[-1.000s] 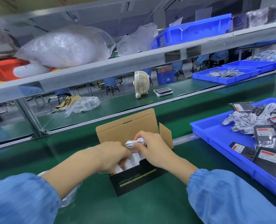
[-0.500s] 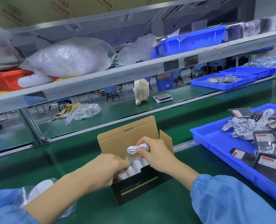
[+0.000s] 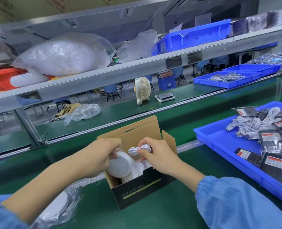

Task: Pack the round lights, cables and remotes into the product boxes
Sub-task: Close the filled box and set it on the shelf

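Observation:
An open product box [image 3: 137, 194], black outside with a brown lid standing up, sits on the green belt in front of me. My left hand [image 3: 97, 156] grips a white round light [image 3: 119, 167] at the box's left end, tilted on its edge. My right hand [image 3: 156, 154] pinches a coiled white cable [image 3: 136, 149] over the box opening. More white lights [image 3: 137, 171] lie inside the box beneath the cable.
A blue tray [image 3: 219, 142] on the right holds white cables [image 3: 251, 124] and bagged black remotes [image 3: 275, 164]. Bagged round lights [image 3: 57, 205] lie under my left forearm. Beyond the belt's rail are a small fan [image 3: 142, 90], a scale and more blue trays.
My left hand has lifted a round light up out of the box's left end. My right hand still holds the cable over the opening.

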`<state>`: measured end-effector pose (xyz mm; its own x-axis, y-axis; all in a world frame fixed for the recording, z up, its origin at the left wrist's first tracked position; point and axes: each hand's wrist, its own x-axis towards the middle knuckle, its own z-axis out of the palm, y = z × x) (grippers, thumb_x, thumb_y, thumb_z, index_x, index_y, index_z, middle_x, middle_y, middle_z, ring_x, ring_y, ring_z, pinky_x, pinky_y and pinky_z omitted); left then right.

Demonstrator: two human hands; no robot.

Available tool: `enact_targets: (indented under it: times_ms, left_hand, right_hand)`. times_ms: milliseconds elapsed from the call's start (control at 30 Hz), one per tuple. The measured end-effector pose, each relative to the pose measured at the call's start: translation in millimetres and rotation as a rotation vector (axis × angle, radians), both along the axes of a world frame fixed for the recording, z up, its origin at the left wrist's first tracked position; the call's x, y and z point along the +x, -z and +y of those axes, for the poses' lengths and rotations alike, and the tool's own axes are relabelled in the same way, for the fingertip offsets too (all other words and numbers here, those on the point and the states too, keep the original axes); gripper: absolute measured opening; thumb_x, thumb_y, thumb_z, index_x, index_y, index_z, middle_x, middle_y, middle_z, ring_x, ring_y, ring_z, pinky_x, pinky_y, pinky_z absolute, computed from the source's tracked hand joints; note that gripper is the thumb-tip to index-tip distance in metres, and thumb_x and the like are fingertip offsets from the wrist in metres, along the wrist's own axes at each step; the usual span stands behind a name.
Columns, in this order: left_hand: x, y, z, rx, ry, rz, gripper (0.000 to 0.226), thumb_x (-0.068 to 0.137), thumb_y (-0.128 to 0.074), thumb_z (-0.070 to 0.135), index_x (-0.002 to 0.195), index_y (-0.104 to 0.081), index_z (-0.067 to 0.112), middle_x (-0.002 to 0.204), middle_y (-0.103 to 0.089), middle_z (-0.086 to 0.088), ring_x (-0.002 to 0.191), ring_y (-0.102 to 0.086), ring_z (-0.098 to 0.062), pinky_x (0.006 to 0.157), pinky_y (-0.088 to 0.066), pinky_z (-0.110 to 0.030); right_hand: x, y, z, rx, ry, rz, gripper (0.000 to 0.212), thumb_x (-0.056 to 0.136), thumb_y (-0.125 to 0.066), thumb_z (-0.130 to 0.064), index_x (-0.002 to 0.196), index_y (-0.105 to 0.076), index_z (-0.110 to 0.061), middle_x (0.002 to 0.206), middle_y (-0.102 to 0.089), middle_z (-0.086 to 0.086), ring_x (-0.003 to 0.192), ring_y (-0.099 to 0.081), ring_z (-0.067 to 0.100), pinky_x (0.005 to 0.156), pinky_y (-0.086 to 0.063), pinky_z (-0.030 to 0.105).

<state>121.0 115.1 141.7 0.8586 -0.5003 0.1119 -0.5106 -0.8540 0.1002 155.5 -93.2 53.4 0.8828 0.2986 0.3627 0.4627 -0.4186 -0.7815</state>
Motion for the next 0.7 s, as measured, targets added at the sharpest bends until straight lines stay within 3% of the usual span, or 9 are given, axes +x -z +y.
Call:
enact_targets:
  times_ms: [100,200,367,500,633,700]
  left_hand:
    - [-2.8,-1.9,-16.5,0.101,-0.124,0.041,0.034,0.081,-0.043,-0.008,0.073,-0.028,0.022,0.073,-0.04,0.005,0.064,-0.032,-0.009,0.057,-0.027,-0.027]
    - [-3.1,-5.1,-31.2,0.191,-0.261,0.116,0.031,0.086,-0.04,-0.004,0.075,-0.028,0.022,0.076,-0.04,0.002,0.069,-0.037,-0.014,0.063,-0.031,-0.032]
    - [-10.4,-6.5,-50.5,0.228,-0.417,0.082,0.01,0.089,-0.042,0.008,0.089,-0.035,0.015,0.079,-0.042,0.0,0.079,-0.048,-0.024,0.059,-0.033,-0.032]
    - [-15.4,-5.2,-56.9,0.199,-0.53,-0.025,0.015,0.09,-0.046,0.019,0.095,-0.034,0.014,0.078,-0.04,0.001,0.076,-0.048,-0.023,0.064,-0.039,-0.031]
    - [-6.0,12.6,-67.7,0.28,-0.602,-0.018,0.031,0.091,-0.054,0.025,0.114,-0.039,0.009,0.111,-0.058,-0.011,0.102,-0.06,-0.031,0.073,-0.043,-0.033]
    - [-2.2,24.7,-73.0,0.294,-0.621,0.002,0.027,0.092,-0.054,0.021,0.111,-0.04,0.009,0.118,-0.058,-0.013,0.106,-0.06,-0.032,0.073,-0.042,-0.033]
  right_hand:
    - [-1.5,-0.4,-0.2,-0.002,-0.014,-0.011,0.007,0.097,-0.057,-0.027,0.097,-0.061,-0.021,0.08,-0.072,-0.006,0.076,-0.067,0.005,0.071,-0.051,0.024]
    - [-2.3,-0.1,-0.8,-0.011,-0.013,-0.009,0.007,0.097,-0.058,-0.029,0.098,-0.061,-0.023,0.088,-0.07,-0.005,0.083,-0.068,0.008,0.079,-0.055,0.032]
    - [-0.2,1.0,-1.1,-0.03,0.003,-0.043,0.009,0.096,-0.058,-0.032,0.097,-0.061,-0.023,0.09,-0.068,-0.006,0.083,-0.064,0.011,0.077,-0.054,0.036]
    - [0.4,1.6,-0.2,-0.007,0.011,-0.045,0.011,0.094,-0.059,-0.033,0.096,-0.062,-0.023,0.087,-0.067,-0.007,0.081,-0.064,0.012,0.076,-0.054,0.038]
    - [-0.2,2.8,1.9,0.028,0.037,-0.041,0.014,0.089,-0.063,-0.04,0.095,-0.057,-0.029,0.088,-0.065,-0.009,0.079,-0.063,0.01,0.074,-0.056,0.038]
    - [-0.5,3.8,3.0,0.043,0.046,-0.04,0.013,0.088,-0.065,-0.039,0.091,-0.055,-0.031,0.086,-0.066,-0.01,0.077,-0.064,0.01,0.074,-0.056,0.037]
